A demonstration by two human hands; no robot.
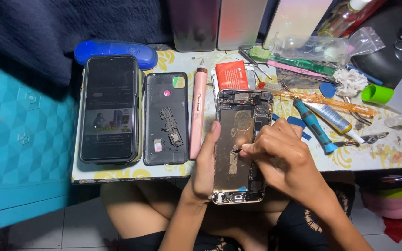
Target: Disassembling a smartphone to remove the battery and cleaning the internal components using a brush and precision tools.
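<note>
My left hand [204, 162] grips the left edge of an opened phone [236, 125], its back off and its gold inner plate and circuit parts showing. The phone tilts from the table's front edge toward my lap. My right hand [280, 155] rests over the phone's right side and pinches a thin metal tool, likely tweezers [236, 150], whose tip touches the middle of the inner plate. Most of the tool is hidden by my fingers.
On the small table [117, 174] lie a black phone with a lit screen [109, 109], a black back cover holding small parts [166, 118], a pink electric screwdriver [197, 111], a blue-handled screwdriver [313, 124], a tube, picks, a green cap [377, 94]. Phones lean at the back.
</note>
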